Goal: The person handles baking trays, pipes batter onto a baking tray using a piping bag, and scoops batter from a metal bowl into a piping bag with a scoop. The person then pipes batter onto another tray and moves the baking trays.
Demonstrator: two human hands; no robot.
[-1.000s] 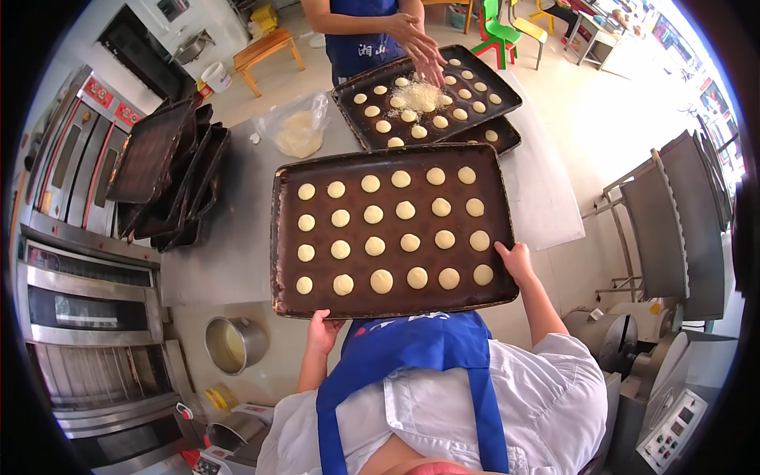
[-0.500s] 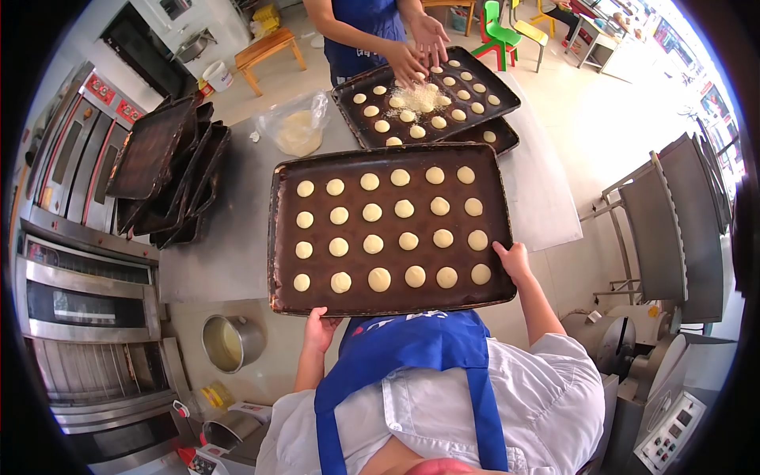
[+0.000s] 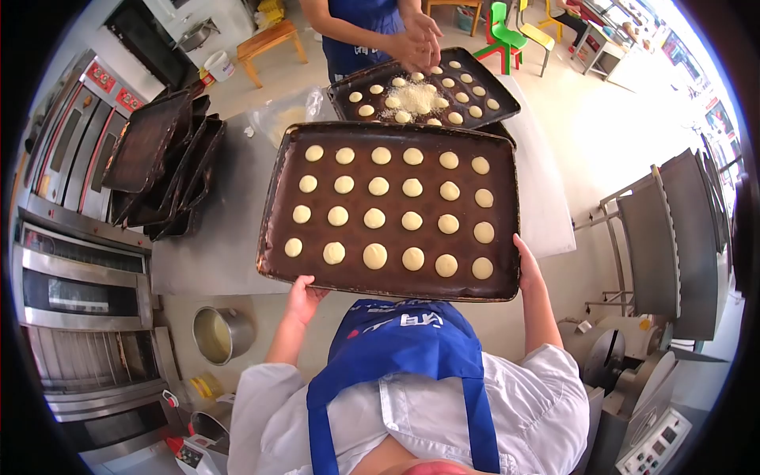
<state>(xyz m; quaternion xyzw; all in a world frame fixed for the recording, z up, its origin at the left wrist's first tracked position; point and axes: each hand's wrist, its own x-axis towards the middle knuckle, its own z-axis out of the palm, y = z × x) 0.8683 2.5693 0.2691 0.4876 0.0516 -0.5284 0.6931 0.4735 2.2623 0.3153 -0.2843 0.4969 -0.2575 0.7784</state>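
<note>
A dark baking tray (image 3: 393,237) is held out in front of my body, above the near part of the metal table. Rows of pale, round dough or batter blobs (image 3: 374,256) lie on it. My left hand (image 3: 305,294) grips the near edge toward the left corner, thumb on the rim. On the right side edge, my right hand (image 3: 529,260) holds the tray; most of its fingers are hidden. Beyond it, another tray (image 3: 499,91) carries similar blobs and a heap of pale crumbs (image 3: 416,97). A co-worker's hands (image 3: 417,41) are over that tray.
Several dark trays (image 3: 142,150) are stacked at the metal table's (image 3: 206,261) left end, beside the ovens (image 3: 79,281). A plastic bag (image 3: 286,109) lies behind my tray. A metal pot (image 3: 223,336) stands on the floor at left; a metal rack (image 3: 665,237) is at right.
The tray in my hands has moved slightly up and away in view and turned a little clockwise, covering more of the bag and far tray. The co-worker's hands have come together.
</note>
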